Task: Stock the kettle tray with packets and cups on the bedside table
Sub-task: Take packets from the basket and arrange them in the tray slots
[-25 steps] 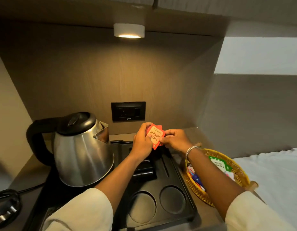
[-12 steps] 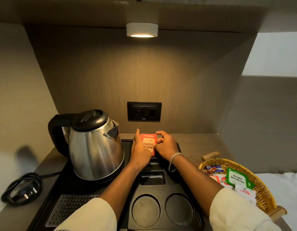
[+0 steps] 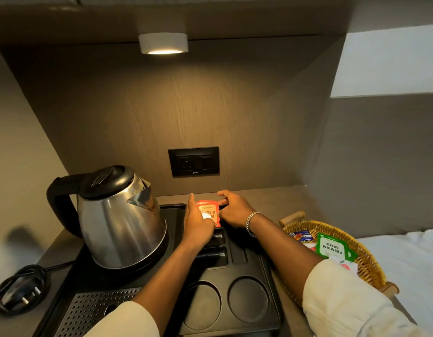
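A black kettle tray (image 3: 256,273) lies on the bedside table, with a steel kettle (image 3: 118,220) on its left side. At the tray's far compartment an orange tea packet (image 3: 209,211) stands upright. My left hand (image 3: 197,223) presses its thumb on the packet's front. My right hand (image 3: 232,210) pinches the packet's right edge. Two round cup recesses (image 3: 248,299) sit bare at the tray's near right. The packet's lower part is hidden behind my left hand.
A wicker basket (image 3: 363,259) with a green packet (image 3: 332,248) and several other packets stands right of the tray. A coiled black cord with plug (image 3: 18,288) lies at the left. A wall socket (image 3: 193,161) sits behind the tray, a lamp (image 3: 163,43) above. White bedding lies at the right.
Both hands have carried the orange packet from mid-air down and back into the tray's far compartment. The view shifted so the basket sits further right.
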Available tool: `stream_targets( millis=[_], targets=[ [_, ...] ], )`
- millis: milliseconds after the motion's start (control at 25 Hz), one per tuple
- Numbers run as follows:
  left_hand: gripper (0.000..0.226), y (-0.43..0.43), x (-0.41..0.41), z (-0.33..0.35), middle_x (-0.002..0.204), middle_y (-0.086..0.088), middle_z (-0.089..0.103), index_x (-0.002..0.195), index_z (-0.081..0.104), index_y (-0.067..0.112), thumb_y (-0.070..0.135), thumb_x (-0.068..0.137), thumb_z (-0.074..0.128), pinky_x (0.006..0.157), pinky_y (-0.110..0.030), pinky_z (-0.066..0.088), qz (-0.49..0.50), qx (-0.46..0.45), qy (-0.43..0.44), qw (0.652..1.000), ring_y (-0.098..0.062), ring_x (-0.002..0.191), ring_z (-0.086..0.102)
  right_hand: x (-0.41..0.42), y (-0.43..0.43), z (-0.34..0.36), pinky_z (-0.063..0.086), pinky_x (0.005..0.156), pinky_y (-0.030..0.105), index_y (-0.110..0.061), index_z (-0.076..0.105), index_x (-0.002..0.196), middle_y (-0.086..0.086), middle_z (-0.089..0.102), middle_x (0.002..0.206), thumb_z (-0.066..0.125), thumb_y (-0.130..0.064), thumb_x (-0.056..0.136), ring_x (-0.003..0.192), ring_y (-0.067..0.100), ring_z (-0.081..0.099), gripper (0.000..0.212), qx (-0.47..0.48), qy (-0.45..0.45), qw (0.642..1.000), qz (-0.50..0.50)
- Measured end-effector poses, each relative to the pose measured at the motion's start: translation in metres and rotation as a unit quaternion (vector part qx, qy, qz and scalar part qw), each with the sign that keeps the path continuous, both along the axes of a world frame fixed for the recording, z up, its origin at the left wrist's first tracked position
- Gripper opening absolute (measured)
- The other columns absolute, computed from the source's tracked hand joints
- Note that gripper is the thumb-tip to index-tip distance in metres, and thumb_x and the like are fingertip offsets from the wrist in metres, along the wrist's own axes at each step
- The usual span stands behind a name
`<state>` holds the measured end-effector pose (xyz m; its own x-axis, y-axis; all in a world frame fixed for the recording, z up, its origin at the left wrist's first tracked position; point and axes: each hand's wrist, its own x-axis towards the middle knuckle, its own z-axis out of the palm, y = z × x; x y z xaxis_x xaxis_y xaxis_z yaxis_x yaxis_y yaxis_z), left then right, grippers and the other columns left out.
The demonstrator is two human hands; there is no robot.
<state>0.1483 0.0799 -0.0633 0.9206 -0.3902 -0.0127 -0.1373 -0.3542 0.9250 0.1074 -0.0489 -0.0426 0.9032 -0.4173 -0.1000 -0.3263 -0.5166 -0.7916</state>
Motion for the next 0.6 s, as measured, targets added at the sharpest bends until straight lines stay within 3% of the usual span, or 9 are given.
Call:
stream_targets(
  millis=[120,160,240,280,360,480,600],
  targets=[
    [0.089,-0.003,-0.011,0.003,0.15,-0.012,0.031,0.149,0.015,0.018,-0.005,0.076,0.06,0.055,-0.008,0.042,0.032,0.002,-0.05,0.998,-0.024,0.122,0.043,-0.018,-0.003,0.011,0.053,0.095,0.035,-0.016,0.045,0.141,0.009,0.059,0.129,0.069,-0.01,0.082,0.104,0.016,0.06,0.064,-0.022,-0.025,0.999,0.013],
    [0.084,-0.002,-0.014,0.005,0.149,-0.011,0.032,0.147,0.02,0.018,-0.005,0.076,0.059,0.056,-0.006,0.041,0.041,-0.003,-0.072,0.997,-0.021,0.12,0.043,-0.028,-0.008,0.017,0.053,0.094,0.035,-0.016,0.047,0.138,0.009,0.059,0.128,0.069,-0.01,0.083,0.101,0.017,0.061,0.06,-0.026,-0.033,0.999,0.01],
    [0.071,-0.003,-0.02,0.01,0.143,-0.009,0.039,0.141,0.032,0.018,-0.004,0.078,0.056,0.073,-0.01,0.043,0.043,-0.03,-0.112,0.992,-0.018,0.118,0.044,-0.051,-0.024,0.034,0.055,0.091,0.035,-0.015,0.055,0.13,0.007,0.063,0.118,0.068,-0.01,0.084,0.1,0.019,0.064,0.049,-0.031,-0.052,0.998,-0.001],
    [0.064,-0.003,-0.023,0.014,0.139,-0.008,0.043,0.136,0.038,0.018,-0.004,0.078,0.054,0.08,-0.01,0.042,0.04,-0.05,-0.138,0.988,-0.017,0.117,0.045,-0.063,-0.033,0.044,0.056,0.084,0.031,-0.014,0.058,0.126,0.005,0.066,0.109,0.067,-0.009,0.085,0.097,0.019,0.065,0.042,-0.031,-0.065,0.997,-0.002],
    [0.052,-0.009,-0.036,0.02,0.126,-0.004,0.051,0.125,0.048,0.018,-0.004,0.078,0.053,0.078,-0.004,0.038,0.017,-0.08,-0.194,0.978,-0.013,0.112,0.047,-0.088,-0.05,0.059,0.053,0.065,0.021,-0.012,0.064,0.115,0.001,0.068,0.089,0.064,-0.009,0.087,0.083,0.015,0.065,0.028,-0.035,-0.08,0.996,-0.005],
    [0.036,-0.026,-0.064,0.026,0.105,0.003,0.06,0.108,0.057,0.02,-0.001,0.079,0.054,0.077,-0.012,0.045,-0.08,-0.113,-0.211,0.968,-0.007,0.098,0.055,-0.123,-0.071,0.068,0.049,0.05,0.013,-0.011,0.068,0.1,0.001,0.068,0.077,0.066,-0.008,0.087,0.065,0.009,0.064,0.014,-0.034,-0.075,0.996,-0.031],
    [0.024,-0.044,-0.09,0.028,0.088,0.005,0.063,0.095,0.061,0.022,0.004,0.081,0.054,0.066,-0.018,0.049,-0.222,-0.091,-0.217,0.946,-0.003,0.081,0.059,-0.154,-0.08,0.066,0.048,0.051,0.009,-0.012,0.071,0.089,-0.006,0.067,0.074,0.072,-0.009,0.082,0.063,0.003,0.062,0.008,-0.069,-0.016,0.997,-0.022]
  ],
)
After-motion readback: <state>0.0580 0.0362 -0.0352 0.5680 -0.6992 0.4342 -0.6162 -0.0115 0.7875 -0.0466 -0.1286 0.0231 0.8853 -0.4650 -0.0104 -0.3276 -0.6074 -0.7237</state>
